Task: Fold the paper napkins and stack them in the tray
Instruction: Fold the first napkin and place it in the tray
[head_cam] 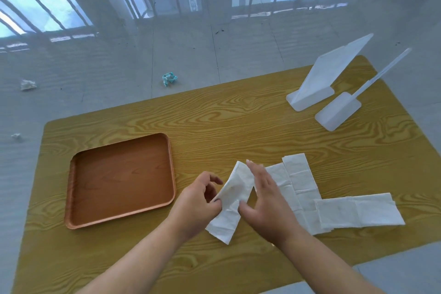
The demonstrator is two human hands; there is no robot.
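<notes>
A long white paper napkin (232,196) lies on the table between my hands, its far end lifted. My left hand (198,200) pinches its left edge near the middle. My right hand (265,198) rests flat against its right side, fingers stretched out, thumb on the paper. To the right, two more white napkins lie spread out: one long strip (300,181) running away from me and one (358,212) lying crosswise over its near end. A brown wooden tray (71,188) sits to the left with nothing in it.
The table (238,122) has a yellow wood-grain top. Two white plastic stands (307,100) (338,112) stand at the far right. Crumpled paper scraps (170,78) (28,84) lie on the grey floor beyond the table.
</notes>
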